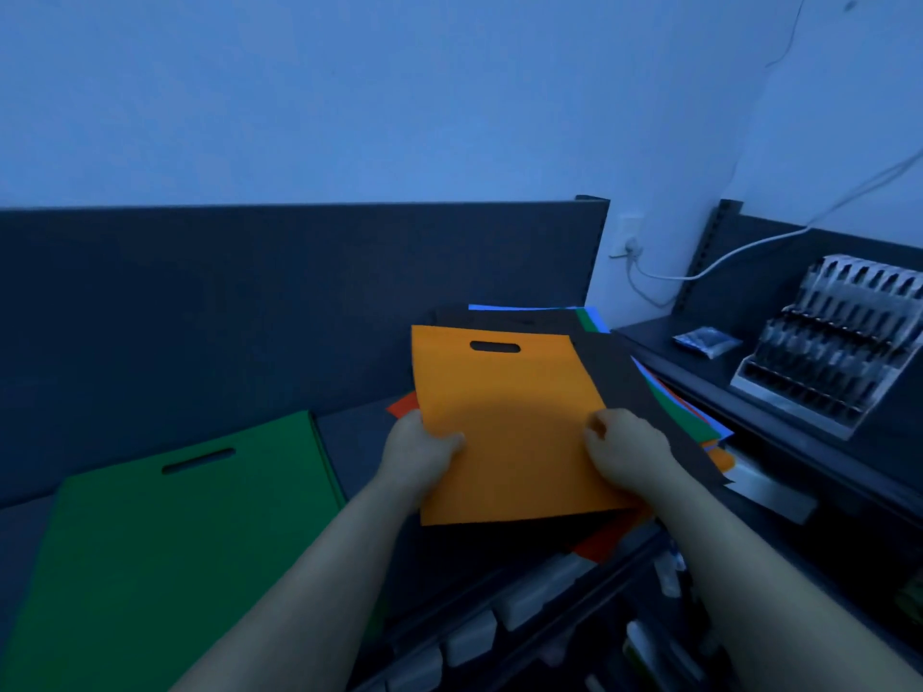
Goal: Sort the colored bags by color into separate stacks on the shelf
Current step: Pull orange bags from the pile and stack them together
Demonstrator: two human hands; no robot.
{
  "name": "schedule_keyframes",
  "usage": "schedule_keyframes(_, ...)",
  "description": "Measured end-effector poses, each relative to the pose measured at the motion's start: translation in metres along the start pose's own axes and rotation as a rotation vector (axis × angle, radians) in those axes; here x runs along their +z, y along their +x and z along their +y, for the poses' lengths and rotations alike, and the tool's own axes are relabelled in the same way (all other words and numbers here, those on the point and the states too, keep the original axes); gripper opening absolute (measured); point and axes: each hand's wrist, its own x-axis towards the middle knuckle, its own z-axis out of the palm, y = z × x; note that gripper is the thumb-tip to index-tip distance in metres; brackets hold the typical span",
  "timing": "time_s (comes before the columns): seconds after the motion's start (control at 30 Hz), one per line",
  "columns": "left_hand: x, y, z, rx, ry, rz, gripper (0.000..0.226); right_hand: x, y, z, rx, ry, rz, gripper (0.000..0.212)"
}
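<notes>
An orange bag [504,392] with a slot handle lies on top of a mixed pile of bags [664,392] at the centre of the shelf. My left hand [419,452] pinches its left edge, thumb on top. My right hand [624,447] grips its lower right part with curled fingers. Beneath it show black, blue, green and red bags. A green bag [175,531] lies flat on the shelf to the left, apart from the pile.
The dark shelf [359,432] has a tall back panel [299,292]. To the right stands another shelf with a metal rack [829,342] and a small packet [706,339]. A white cable [699,272] runs from a wall socket. Labelled items sit below the shelf's front edge.
</notes>
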Motion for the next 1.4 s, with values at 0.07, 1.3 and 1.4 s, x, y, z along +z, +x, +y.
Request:
schedule_keyframes(0.07, -0.001, 0.004, -0.005, 0.002, -0.012, 0.008, 0.013, 0.002, 0.001, -0.001, -0.030, 0.082, -0.020, 0.037)
schedule_keyframes(1.3, -0.386, -0.305, -0.117, -0.220, 0.050, 0.771, 0.047, 0.114, -0.225, -0.382, -0.662, 0.555, -0.080, 0.022)
schedule_keyframes(1.4, -0.433, -0.343, -0.131, -0.265, 0.067, 0.776, 0.050, 0.128, -0.267, -0.426, -0.690, 0.587, -0.084, 0.025)
